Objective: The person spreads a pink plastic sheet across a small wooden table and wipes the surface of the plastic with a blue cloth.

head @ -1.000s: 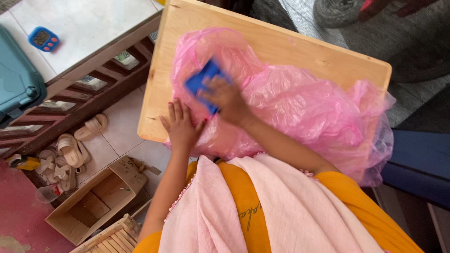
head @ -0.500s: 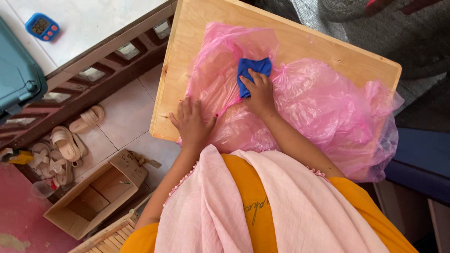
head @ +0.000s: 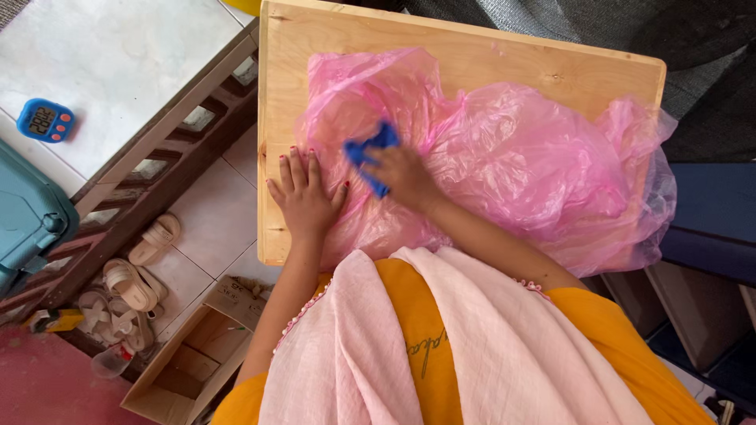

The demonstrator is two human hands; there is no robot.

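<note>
A crumpled pink plastic bag point(head: 512, 165) lies spread over a light wooden board point(head: 472, 55). My right hand point(head: 402, 175) presses a small blue cloth point(head: 370, 149) onto the bag's left part; the cloth is blurred. My left hand point(head: 303, 197) lies flat with fingers spread on the bag's near left edge, partly on the board. A pink scarf and orange sleeves cover the lower part of the view.
Left of the board runs a dark wooden rail point(head: 157, 173) beside a white tiled surface with a small blue timer point(head: 45, 120). A teal container point(head: 27, 216) sits at far left. Below are beige sandals point(head: 134, 275) and an open cardboard box point(head: 197, 362).
My right hand slid the blue cloth left and toward me across the bag. My left hand stayed pressed on the bag's edge. The camera view shifted.
</note>
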